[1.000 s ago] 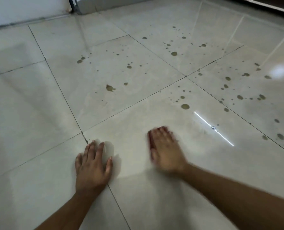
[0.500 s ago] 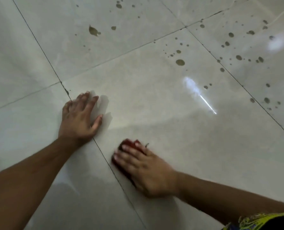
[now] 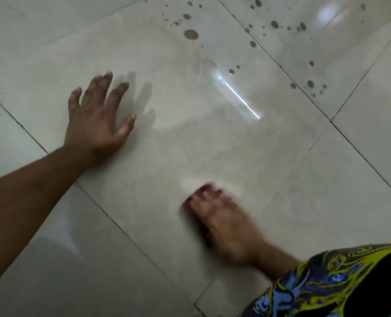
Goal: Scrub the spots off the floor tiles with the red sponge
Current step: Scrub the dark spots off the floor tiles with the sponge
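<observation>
My right hand (image 3: 224, 225) presses flat on the red sponge (image 3: 204, 188), which shows only as a red edge under the fingertips; both are blurred by motion. They rest on a pale glossy floor tile (image 3: 178, 145). My left hand (image 3: 97, 117) lies flat on the same tile to the left, fingers spread, holding nothing. Brown spots (image 3: 191, 34) dot the tile's far part, and more spots (image 3: 274, 24) speckle the tile beyond the grout line at the upper right.
Dark grout lines (image 3: 304, 92) cross the floor diagonally. A bright streak of reflected light (image 3: 241, 100) lies on the tile ahead of the sponge. A patterned yellow, blue and black garment (image 3: 327, 282) fills the lower right corner.
The view has tilted further down and shifted. My right hand with the sponge has slid right, off the grout line onto the tile. My left hand stays flat on the floor.
</observation>
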